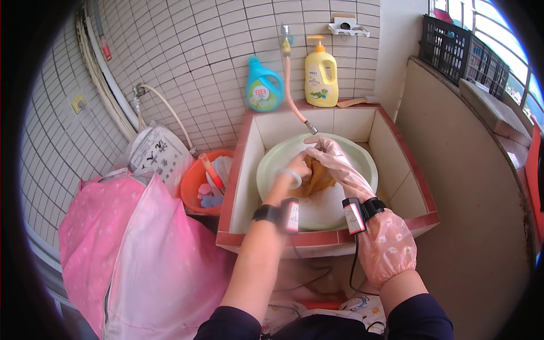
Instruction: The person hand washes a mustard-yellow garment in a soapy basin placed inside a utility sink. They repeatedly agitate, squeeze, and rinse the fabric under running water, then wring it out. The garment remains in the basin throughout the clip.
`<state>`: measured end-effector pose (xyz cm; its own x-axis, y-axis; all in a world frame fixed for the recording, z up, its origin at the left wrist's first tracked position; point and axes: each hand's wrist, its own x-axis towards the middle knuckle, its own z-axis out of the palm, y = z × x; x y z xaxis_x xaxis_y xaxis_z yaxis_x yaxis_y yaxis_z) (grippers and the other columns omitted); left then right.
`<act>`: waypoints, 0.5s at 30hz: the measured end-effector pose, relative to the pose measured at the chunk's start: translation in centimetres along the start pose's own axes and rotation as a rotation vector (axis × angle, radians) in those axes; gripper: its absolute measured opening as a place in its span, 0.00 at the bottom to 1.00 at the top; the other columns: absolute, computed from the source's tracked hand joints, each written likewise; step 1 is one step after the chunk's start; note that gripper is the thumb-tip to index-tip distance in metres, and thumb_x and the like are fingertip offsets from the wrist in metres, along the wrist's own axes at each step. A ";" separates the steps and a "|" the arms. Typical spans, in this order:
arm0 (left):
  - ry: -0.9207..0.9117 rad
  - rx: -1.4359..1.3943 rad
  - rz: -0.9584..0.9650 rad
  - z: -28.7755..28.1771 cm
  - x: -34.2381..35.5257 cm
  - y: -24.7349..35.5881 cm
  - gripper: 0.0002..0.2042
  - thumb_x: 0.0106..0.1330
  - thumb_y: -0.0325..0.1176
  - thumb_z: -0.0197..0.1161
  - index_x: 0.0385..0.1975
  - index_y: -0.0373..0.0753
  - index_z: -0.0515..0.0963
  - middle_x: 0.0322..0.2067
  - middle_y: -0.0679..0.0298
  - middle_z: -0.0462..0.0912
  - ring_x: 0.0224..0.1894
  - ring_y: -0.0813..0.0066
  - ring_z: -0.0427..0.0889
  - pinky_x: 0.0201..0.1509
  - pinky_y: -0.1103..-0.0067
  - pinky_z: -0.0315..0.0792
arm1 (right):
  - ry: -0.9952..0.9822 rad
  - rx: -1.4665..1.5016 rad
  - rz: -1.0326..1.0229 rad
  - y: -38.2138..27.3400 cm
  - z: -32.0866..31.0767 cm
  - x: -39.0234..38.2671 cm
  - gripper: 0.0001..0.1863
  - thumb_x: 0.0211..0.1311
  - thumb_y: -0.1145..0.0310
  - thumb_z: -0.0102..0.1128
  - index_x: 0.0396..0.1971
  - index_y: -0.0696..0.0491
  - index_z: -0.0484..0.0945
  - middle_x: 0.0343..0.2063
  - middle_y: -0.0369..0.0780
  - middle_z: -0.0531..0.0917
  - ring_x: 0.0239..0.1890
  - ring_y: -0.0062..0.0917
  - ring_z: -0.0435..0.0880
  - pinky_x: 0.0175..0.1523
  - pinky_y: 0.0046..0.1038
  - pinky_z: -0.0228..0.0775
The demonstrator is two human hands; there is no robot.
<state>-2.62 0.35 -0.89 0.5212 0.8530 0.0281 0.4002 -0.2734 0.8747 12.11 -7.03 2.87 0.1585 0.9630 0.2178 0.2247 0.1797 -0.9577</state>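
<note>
Over a pale green basin with white suds, inside a tiled sink with red edging, both my hands are on a brown cloth. My bare left hand, with a white band at the wrist, has its fingers closed on the cloth's left part. My right hand, in a long pale pink glove, grips the top of the cloth, close beside the left. Both forearms carry strapped-on devices with cables. The cloth's lower part lies in the suds.
A blue bottle, yellow pump bottle and pink hose are behind the sink. A red bucket and pink fabric cover stand left. A wall ledge with black crates runs along the right.
</note>
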 end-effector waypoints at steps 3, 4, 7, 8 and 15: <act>-0.214 -0.046 -0.094 -0.5 0.8 0.0 0.19 0.54 0.26 0.65 0.48 0.36 0.81 0.39 0.60 0.83 0.44 0.67 0.81 0.46 0.71 0.76 | 0.035 0.134 -0.048 -0.5 0.0 0.6 0.23 0.69 0.60 0.63 0.56 0.60 0.77 0.35 0.33 0.78 0.38 0.17 0.75 0.47 0.23 0.70; -0.265 -0.064 -0.126 -0.7 1.0 0.0 0.18 0.54 0.26 0.64 0.47 0.35 0.81 0.39 0.60 0.83 0.43 0.68 0.81 0.46 0.72 0.75 | 0.075 0.218 -0.055 -0.6 0.0 0.8 0.24 0.70 0.59 0.63 0.57 0.61 0.76 0.36 0.34 0.78 0.39 0.17 0.75 0.49 0.23 0.70; -0.334 -0.242 -0.197 -1.1 1.2 -0.1 0.18 0.58 0.28 0.61 0.50 0.36 0.80 0.43 0.61 0.83 0.46 0.70 0.81 0.51 0.74 0.74 | 0.147 0.345 -0.068 -0.2 -0.7 0.6 0.30 0.72 0.51 0.60 0.61 0.62 0.73 0.46 0.39 0.81 0.47 0.25 0.78 0.58 0.28 0.70; -0.349 -0.350 -0.191 -1.1 1.1 -0.1 0.20 0.60 0.29 0.59 0.53 0.36 0.79 0.47 0.61 0.84 0.49 0.70 0.81 0.55 0.74 0.73 | 0.120 0.392 -0.027 0.3 -1.0 0.3 0.31 0.72 0.50 0.60 0.61 0.62 0.73 0.48 0.40 0.81 0.49 0.27 0.79 0.60 0.30 0.69; -0.225 -1.190 0.026 -2.4 1.2 0.5 0.15 0.65 0.31 0.57 0.50 0.33 0.78 0.48 0.57 0.85 0.52 0.65 0.82 0.63 0.70 0.73 | -0.010 -0.679 -0.349 5.4 -1.7 -1.2 0.38 0.61 0.77 0.49 0.73 0.64 0.54 0.65 0.54 0.73 0.55 0.32 0.80 0.51 0.30 0.76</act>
<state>-3.60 2.26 0.70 0.6854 0.7247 0.0711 -0.4941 0.3912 0.7764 14.76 -7.54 -2.19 -0.0383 0.8756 0.4816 0.8025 0.3141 -0.5073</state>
